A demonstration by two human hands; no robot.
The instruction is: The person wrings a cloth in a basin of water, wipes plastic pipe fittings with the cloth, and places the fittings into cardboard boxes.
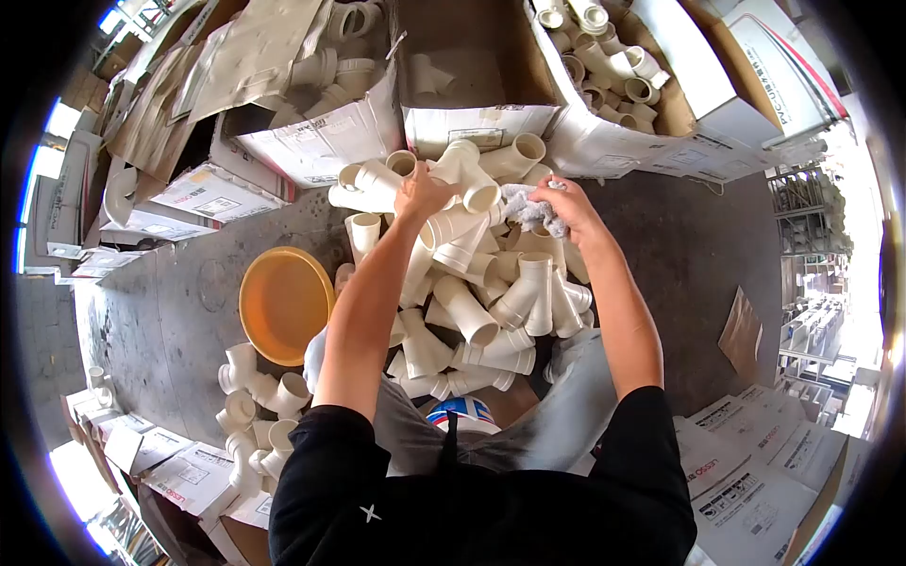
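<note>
A big heap of white plastic pipe fittings lies on the floor between the person's knees and the boxes. My left hand is closed on a branched white pipe fitting at the far side of the heap. To its right, my right hand is wrapped round a grey cloth, close to the fitting's right side. The fingertips of my left hand are partly hidden by the hand itself.
Open cardboard boxes, among them a middle one, stand along the far side, several holding fittings. An orange basin is left of the heap, with more fittings below it. Flattened cardboard lies at the lower right.
</note>
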